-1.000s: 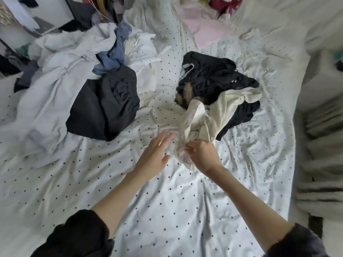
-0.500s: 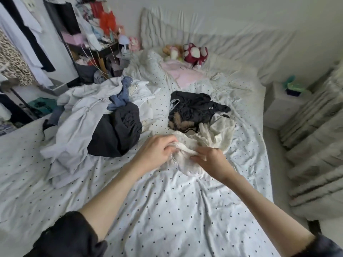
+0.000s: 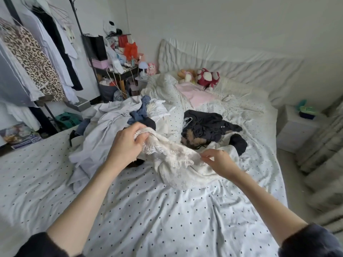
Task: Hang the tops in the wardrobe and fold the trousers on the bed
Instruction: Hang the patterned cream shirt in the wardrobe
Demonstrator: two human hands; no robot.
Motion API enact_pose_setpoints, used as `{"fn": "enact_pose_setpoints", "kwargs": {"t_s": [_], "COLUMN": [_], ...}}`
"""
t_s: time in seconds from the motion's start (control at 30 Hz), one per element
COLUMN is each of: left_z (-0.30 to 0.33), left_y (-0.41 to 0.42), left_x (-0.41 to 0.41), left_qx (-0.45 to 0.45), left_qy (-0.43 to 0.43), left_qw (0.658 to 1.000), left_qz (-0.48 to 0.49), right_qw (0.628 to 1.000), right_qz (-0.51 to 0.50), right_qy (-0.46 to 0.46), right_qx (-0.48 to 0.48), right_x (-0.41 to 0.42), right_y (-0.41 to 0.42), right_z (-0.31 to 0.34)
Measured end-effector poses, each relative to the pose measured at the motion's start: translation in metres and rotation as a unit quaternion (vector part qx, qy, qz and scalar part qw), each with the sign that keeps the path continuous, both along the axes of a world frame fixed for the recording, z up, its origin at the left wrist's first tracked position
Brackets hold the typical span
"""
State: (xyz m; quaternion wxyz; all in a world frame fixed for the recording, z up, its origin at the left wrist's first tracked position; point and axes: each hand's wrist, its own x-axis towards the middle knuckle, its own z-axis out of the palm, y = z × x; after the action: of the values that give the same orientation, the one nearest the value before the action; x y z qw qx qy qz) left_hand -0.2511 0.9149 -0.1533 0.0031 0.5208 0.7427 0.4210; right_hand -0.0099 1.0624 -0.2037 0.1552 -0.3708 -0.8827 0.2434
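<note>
A cream lace-trimmed garment (image 3: pixel 178 164) is lifted off the polka-dot bed (image 3: pixel 148 219). My left hand (image 3: pixel 128 143) grips its bunched upper edge. My right hand (image 3: pixel 217 161) pinches the other side of the same edge, so the cloth stretches between both hands and hangs to the sheet. Behind it lies a black clothes pile (image 3: pixel 209 127) with a furry brown piece. To the left sits a larger heap of pale grey, white, blue and black clothes (image 3: pixel 111 127). The open wardrobe rail (image 3: pixel 37 58) at far left holds hanging tops, one with leopard print.
A cluttered black side table (image 3: pixel 118 71) stands at the head of the bed, left. Plush toys (image 3: pixel 202 76) and a pink pillow (image 3: pixel 196 95) lie by the headboard. A white nightstand (image 3: pixel 297 127) and curtains (image 3: pixel 326 149) are on the right.
My left hand reached in and took hold of the cream garment. Both hands lifted it off the black pile and spread it. The view tilted up to show the room.
</note>
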Motion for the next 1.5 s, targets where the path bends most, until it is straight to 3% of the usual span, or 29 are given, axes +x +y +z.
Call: {"fn": "enact_pose_setpoints", "kwargs": {"t_s": [0.13,0.27,0.43,0.53,0.6,0.8,0.97,1.07,1.17,1.3,1.4,1.5], "left_z": [-0.022,-0.045,-0.05,-0.047,-0.042,-0.037,-0.024,-0.028,-0.03,-0.019,-0.008,0.003], "left_y": [-0.007,-0.012,-0.006,-0.004,0.003,0.029,0.038,0.048,0.058,0.07,0.078,0.08], "left_x": [-0.013,-0.01,-0.006,0.006,0.021,0.057,0.049,0.051,0.061,0.091,0.111,0.117], "left_qx": [-0.271,-0.357,-0.327,-0.293,-0.257,-0.2,-0.288,-0.236,-0.188,-0.177,-0.171,-0.154], "left_qy": [0.024,0.014,-0.063,-0.163,-0.183,-0.197,-0.308,-0.454,-0.549,-0.589,-0.609,-0.628], "left_qw": [0.962,0.931,0.934,0.916,0.912,0.936,0.894,0.857,0.815,0.789,0.773,0.759], "left_qz": [-0.031,-0.083,-0.133,-0.221,-0.264,-0.211,-0.154,-0.055,0.015,-0.009,-0.042,-0.071], "right_qw": [0.998,0.975,0.981,0.984,0.984,0.983,0.995,0.984,0.98,0.989,0.975,0.962], "right_qz": [0.015,0.047,0.051,0.069,0.094,0.09,-0.016,-0.116,-0.12,-0.102,-0.186,-0.249], "right_qy": [0.064,0.215,0.189,0.164,0.151,0.154,0.103,0.135,0.155,0.092,0.082,0.108], "right_qx": [0.015,0.003,-0.006,-0.017,-0.023,-0.031,-0.004,0.018,-0.018,-0.061,-0.087,-0.025], "right_x": [-0.009,-0.022,-0.021,-0.019,-0.024,-0.029,-0.014,-0.008,-0.006,-0.014,-0.022,-0.027], "right_y": [-0.007,-0.02,-0.023,-0.025,-0.03,-0.03,-0.019,-0.03,-0.056,-0.086,-0.08,-0.067], "right_z": [0.014,0.058,0.069,0.067,0.067,0.065,0.046,0.031,0.016,-0.009,-0.019,-0.014]}}
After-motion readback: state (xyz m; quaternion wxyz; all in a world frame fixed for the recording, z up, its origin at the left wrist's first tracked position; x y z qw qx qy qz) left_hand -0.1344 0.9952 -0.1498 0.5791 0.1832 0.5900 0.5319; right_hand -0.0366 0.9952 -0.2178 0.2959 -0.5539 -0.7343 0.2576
